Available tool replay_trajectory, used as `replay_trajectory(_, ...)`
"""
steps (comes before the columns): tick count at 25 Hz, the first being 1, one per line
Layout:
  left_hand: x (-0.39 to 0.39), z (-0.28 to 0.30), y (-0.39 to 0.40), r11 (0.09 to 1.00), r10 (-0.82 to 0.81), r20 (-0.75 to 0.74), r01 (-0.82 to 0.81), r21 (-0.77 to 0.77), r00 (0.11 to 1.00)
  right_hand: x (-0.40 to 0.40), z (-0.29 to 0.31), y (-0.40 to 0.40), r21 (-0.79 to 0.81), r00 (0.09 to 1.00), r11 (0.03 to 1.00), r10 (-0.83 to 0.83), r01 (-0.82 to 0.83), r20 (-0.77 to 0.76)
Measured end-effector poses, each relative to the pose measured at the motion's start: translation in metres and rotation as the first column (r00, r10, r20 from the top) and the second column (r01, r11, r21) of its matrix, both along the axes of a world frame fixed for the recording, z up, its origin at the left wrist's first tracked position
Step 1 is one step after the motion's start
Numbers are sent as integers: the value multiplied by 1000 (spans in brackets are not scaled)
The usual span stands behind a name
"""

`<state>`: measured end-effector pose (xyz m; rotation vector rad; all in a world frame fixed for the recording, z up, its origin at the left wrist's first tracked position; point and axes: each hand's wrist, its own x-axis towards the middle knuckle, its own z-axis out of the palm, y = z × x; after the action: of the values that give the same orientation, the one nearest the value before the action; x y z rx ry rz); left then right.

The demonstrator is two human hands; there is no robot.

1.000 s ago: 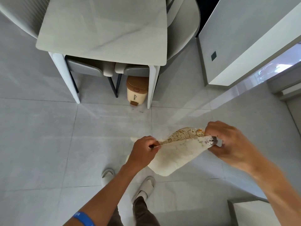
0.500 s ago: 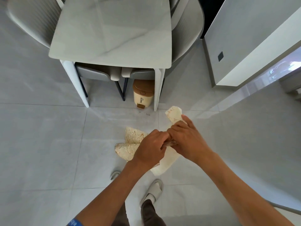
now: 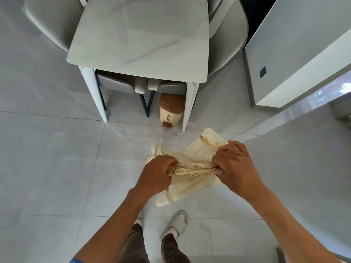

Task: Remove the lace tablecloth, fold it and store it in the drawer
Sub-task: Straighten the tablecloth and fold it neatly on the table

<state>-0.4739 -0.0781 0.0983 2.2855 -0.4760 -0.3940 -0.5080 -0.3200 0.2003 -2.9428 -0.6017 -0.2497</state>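
A marble-topped counter (image 3: 140, 35) stands on grey floor tiles; chairs (image 3: 115, 85) tucked beneath it, a beige bin (image 3: 171, 112) by its right leg.

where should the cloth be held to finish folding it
Hold the cloth along its bunched top fold, from above, as the left hand and right hand do now: that edge is taut, and the rest hangs limp below.

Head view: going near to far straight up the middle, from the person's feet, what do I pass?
Slipper → lace tablecloth held in the left hand and right hand → small bin under the table → marble tabletop.
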Motion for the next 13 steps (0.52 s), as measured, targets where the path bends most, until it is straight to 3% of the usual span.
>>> replay_trajectory(2, 7, -8, 9, 1000, -13, -93, 12, -5, 996, 0, 3, -7, 15, 999, 1000, -17, 17, -51)
replay_trajectory(5, 9, -15, 9, 981, 9, -217, -51, -188, 976, 0, 10, -17, 52, 992, 997, -46, 53, -116)
replay_trajectory(7, 3, -20, 5, 968, -41, -209, -13, -249, 977, -1, 17, -25, 90, 990, 994, -49, 61, -134)
replay_trajectory(10, -6, -34, -6, 962, -235, -127, 213, -169, 964, -1, 27, -31, 119, 988, 992, -21, 39, -154)
replay_trajectory(13, -4, -36, -17, 946, -324, -178, 314, -85, 929, -2, 34, -35, 122, 982, 993, 28, -5, -185)
